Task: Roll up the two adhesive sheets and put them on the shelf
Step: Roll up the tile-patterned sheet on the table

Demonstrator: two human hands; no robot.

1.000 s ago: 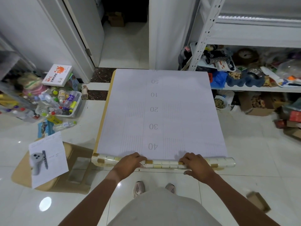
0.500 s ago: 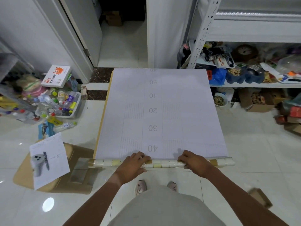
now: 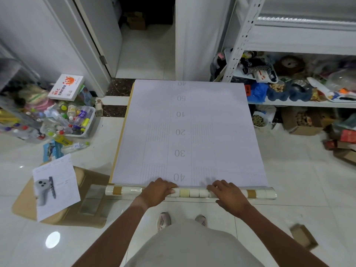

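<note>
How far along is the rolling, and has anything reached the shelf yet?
Done: only a thin rolled tube has formed at the near edge. In hand: left hand and right hand both rest on that roll. Left: most of the sheet lies flat, printed marks 40 to 50 showing; a yellowish edge peeks from beneath. Nothing rolled is visible on the shelf.
</note>
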